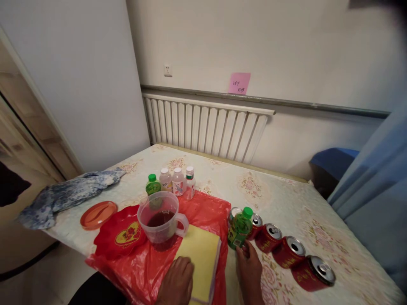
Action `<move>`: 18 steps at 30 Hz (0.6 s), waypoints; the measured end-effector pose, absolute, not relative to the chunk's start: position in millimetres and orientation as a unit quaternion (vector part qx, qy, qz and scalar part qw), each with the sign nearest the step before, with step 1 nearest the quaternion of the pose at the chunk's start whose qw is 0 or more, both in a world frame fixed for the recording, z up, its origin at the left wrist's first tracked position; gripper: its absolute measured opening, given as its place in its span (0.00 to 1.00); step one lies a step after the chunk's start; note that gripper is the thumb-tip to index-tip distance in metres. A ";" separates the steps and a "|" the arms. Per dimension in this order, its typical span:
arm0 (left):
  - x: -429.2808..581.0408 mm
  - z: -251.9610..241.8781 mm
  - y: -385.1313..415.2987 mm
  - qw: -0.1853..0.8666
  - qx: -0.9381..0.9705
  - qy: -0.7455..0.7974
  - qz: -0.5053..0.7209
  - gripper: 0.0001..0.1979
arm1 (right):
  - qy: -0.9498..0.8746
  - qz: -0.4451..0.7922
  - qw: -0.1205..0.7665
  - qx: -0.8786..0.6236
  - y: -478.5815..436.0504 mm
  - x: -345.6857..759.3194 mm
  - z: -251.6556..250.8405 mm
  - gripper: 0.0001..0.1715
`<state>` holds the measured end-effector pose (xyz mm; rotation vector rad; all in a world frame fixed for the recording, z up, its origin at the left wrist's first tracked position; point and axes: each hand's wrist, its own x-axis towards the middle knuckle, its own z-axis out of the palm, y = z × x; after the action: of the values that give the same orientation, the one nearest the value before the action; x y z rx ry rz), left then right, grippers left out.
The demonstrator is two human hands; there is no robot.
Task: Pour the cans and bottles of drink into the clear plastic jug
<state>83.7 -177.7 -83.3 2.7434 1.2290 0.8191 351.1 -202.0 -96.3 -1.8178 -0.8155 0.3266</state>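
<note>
My right hand [249, 271] is at the lower right of a green plastic bottle [241, 231] with a green cap, its thumb and fingertips pinched at the base. The bottle leans slightly beside a row of red drink cans [269, 238]. My left hand [178, 277] rests with curled fingers on the left edge of a yellow-covered book [202, 258]; its fingertips are hidden underneath. Just behind the book stands a clear plastic measuring jug [159, 218] holding dark brown liquid. A red scalloped tray [121, 235] with a gold heart lies left of the jug.
A red plastic sheet [208, 207] lies under the book and jug. Behind the jug stand another green bottle [153, 185] and several small white-capped bottles [178, 182]. An orange lid [98, 214] and blue patterned cloth [76, 190] lie left. A radiator [206, 125] runs along the wall.
</note>
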 end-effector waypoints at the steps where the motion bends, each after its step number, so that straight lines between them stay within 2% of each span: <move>1: 83.7 -84.1 -177.5 0.016 0.880 0.396 0.260 0.14 | -0.344 0.135 0.531 -0.762 -201.9 350.8 -95.4 0.29; 9: 83.9 -86.8 -177.7 0.039 0.877 0.407 0.252 0.12 | -0.334 0.123 0.532 -0.768 -201.0 346.7 -86.0 0.30; 18: 80.3 -115.7 -164.8 0.002 0.882 0.368 0.296 0.12 | -0.328 0.106 0.544 -0.765 -203.9 338.2 -80.3 0.28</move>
<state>80.3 -164.8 -115.7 2.7660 1.1530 0.9270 338.2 -203.9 -80.3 -1.8141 -0.7794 0.2508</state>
